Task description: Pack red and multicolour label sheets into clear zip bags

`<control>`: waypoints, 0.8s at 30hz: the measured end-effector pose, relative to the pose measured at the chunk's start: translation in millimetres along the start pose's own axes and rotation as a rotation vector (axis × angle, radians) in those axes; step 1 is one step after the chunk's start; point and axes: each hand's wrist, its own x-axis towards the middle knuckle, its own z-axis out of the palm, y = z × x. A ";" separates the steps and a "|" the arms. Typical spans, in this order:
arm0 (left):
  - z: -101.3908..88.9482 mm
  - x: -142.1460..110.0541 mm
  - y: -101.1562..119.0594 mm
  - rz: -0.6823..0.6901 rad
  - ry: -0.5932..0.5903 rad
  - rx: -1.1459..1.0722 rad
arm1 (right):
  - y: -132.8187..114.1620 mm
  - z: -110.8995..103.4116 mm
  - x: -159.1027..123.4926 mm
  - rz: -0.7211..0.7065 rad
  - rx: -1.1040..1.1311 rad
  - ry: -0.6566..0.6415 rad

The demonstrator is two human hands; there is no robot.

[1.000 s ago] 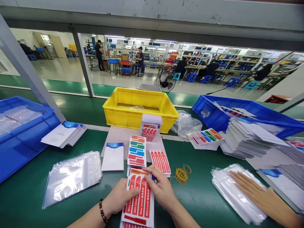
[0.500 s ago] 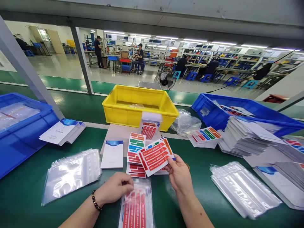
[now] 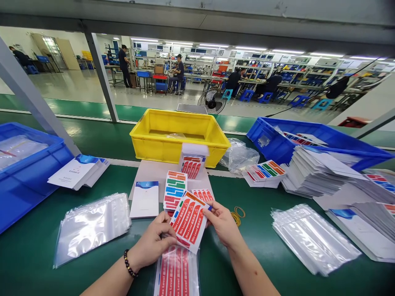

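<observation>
My right hand [image 3: 224, 224] pinches a red and white label sheet [image 3: 189, 220] by its right edge, tilted above the green table. At the sheet's lower left corner my left hand [image 3: 153, 242], with a bead bracelet on the wrist, closes its fingers on the same sheet. Below both hands lies a clear bag with red label sheets [image 3: 177, 273] inside. Just beyond the hands are a stack of coloured label sheets [image 3: 175, 190] and a stack of red label sheets [image 3: 202, 194].
A yellow bin [image 3: 179, 137] stands behind, blue bins at left [image 3: 27, 172] and right [image 3: 311, 142]. Clear bag piles lie at left [image 3: 92, 226] and right [image 3: 311, 238]. White booklets [image 3: 145, 199], paper stacks [image 3: 321, 174] and rubber bands [image 3: 237, 214] are around. People work far behind.
My right hand lifted a label sheet off the bagged stack, swung it up, then brought it back down to my left hand, which now grips it too. Another person's hand at right is gone.
</observation>
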 end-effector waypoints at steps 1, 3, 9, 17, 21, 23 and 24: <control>0.6 0.1 0.0 0.003 -0.011 -0.013 | -0.4 0.5 -0.2 0.013 -0.016 -0.019; 0.9 -0.4 0.5 0.004 -0.038 -0.035 | -1.0 0.2 -0.2 0.029 -0.034 -0.032; 0.5 -3.0 3.7 0.027 -0.095 -0.031 | -0.5 -7.6 1.3 0.025 -0.058 -0.018; 5.8 -1.6 5.8 -0.020 -0.037 -0.017 | 9.4 6.6 -8.4 0.010 -0.188 -0.169; 9.4 -1.4 2.1 -0.044 0.092 -0.049 | 5.8 15.5 -16.9 -0.110 -0.390 -0.325; 11.5 -1.2 -0.2 -0.034 0.163 -0.082 | 2.3 18.9 -20.6 -0.173 -0.504 -0.435; 12.4 -1.0 -1.0 -0.031 0.194 -0.096 | 0.9 20.2 -21.9 -0.182 -0.525 -0.481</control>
